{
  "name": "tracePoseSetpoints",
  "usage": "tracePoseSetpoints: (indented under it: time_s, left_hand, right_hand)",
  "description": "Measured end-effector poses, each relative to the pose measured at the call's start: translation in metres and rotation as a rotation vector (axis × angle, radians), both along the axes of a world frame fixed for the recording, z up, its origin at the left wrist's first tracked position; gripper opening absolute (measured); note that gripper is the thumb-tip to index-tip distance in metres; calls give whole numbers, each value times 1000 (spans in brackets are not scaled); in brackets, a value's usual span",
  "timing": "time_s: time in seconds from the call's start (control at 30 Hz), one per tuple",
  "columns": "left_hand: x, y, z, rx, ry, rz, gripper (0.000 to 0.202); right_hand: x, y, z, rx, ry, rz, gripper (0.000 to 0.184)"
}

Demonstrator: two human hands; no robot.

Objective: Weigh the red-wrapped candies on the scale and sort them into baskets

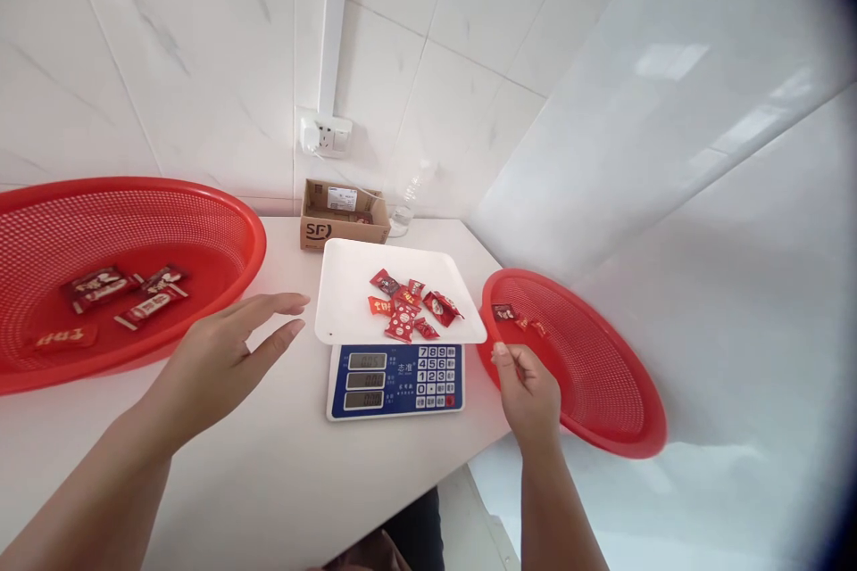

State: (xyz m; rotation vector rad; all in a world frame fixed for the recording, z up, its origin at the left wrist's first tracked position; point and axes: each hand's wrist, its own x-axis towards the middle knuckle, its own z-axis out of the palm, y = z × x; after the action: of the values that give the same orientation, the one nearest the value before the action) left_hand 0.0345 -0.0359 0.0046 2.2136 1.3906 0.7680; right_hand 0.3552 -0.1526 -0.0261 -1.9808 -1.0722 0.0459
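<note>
Wrapped candies lie on the tray of the scale, presumably so their weight registers; left hand empty, fingers wide; right hand pinched near the basket, whether holding anything unclear.

We see bright red on the left basket and the right basket, both patterned with a fine mesh. Our tray is plain white; the scale beneath has a blue panel with white keys and one red key. The wrapped sweets on the tray are mostly red, one white-dotted. The carton is brown with black letters, the wall tiles white, veined grey.
</note>
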Motion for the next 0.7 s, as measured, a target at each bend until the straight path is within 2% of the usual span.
tracePoseSetpoints:
  time_s: [0.17, 0.43, 0.53, 0.7]
  left_hand:
    - [1, 1, -1, 21, 1, -17, 40]
    - [1, 1, -2, 15, 13, -24, 41]
    - [1, 3, -5, 66, 35, -7, 43]
    - [-1, 7, -13, 118, 55, 20, 40]
  right_hand:
    - [-1, -1, -3, 8, 13, 21, 51]
    - [0, -4, -19, 9, 101, 90, 51]
    - [-1, -5, -26, -3, 322, 103, 53]
    - [3, -12, -40, 181, 998, 42, 51]
